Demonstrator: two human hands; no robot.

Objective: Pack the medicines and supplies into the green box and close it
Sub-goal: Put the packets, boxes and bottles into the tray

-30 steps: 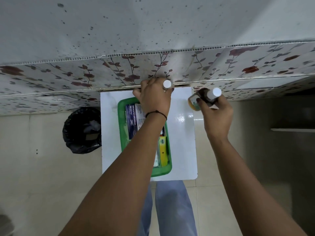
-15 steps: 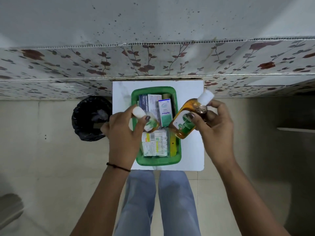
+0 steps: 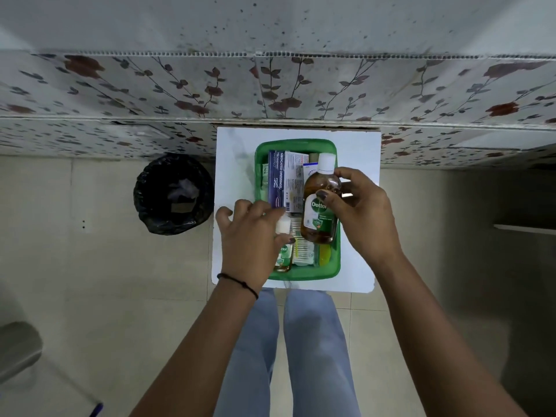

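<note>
**Two Dettol bottles over the green box**

Green box sits open mid-table, toward the wall edge. Right hand grips large Dettol bottle above the box's right side. Left hand holds small Dettol bottle at the near-left corner, beside dressings carton.

Single head view, steeply downward, close over the white table.

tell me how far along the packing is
Done: the purple dressings carton and other packs already lie inside the green plastic box. In hand: the left hand sets a small amber bottle in, and the right hand holds the large amber Dettol bottle over it. Left: lay both down and close the box; no lid is visible.
</note>
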